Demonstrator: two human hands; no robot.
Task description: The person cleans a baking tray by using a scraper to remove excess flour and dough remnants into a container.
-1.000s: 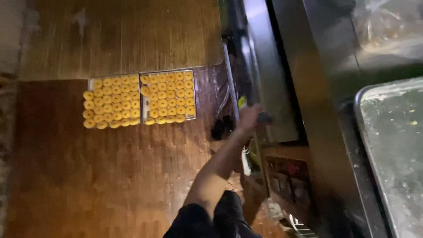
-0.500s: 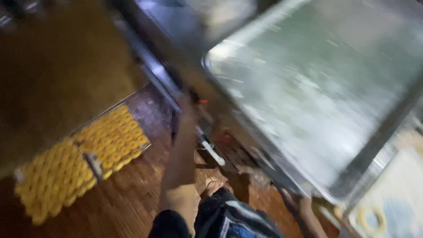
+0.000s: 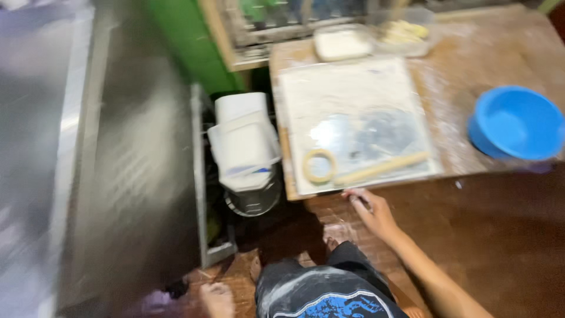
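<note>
My right hand (image 3: pixel 372 213) reaches forward to the near edge of a flour-dusted flat board (image 3: pixel 359 97) lying on the wooden floor. A thin dark thing shows at its fingers, too blurred to name. On the board lie a pale ring (image 3: pixel 319 166) and a wooden rolling pin (image 3: pixel 384 168), just beyond the fingertips. A skin-coloured shape (image 3: pixel 216 298) low in the frame, next to my dark flour-marked clothing (image 3: pixel 321 291), may be my left hand or a foot.
A blue bowl (image 3: pixel 518 121) sits right of the board. Beyond it are a white tub (image 3: pixel 341 44) and a tray of yellow pieces (image 3: pixel 405 32). White containers (image 3: pixel 244 141) stacked on a metal pot (image 3: pixel 254 201) stand beside a tall steel cabinet (image 3: pixel 129 159) at left.
The view has swung from the trays of yellow rings and the steel cabinet over to the floured board. The left arm that reached to the cabinet is gone from sight; my right hand now shows.
</note>
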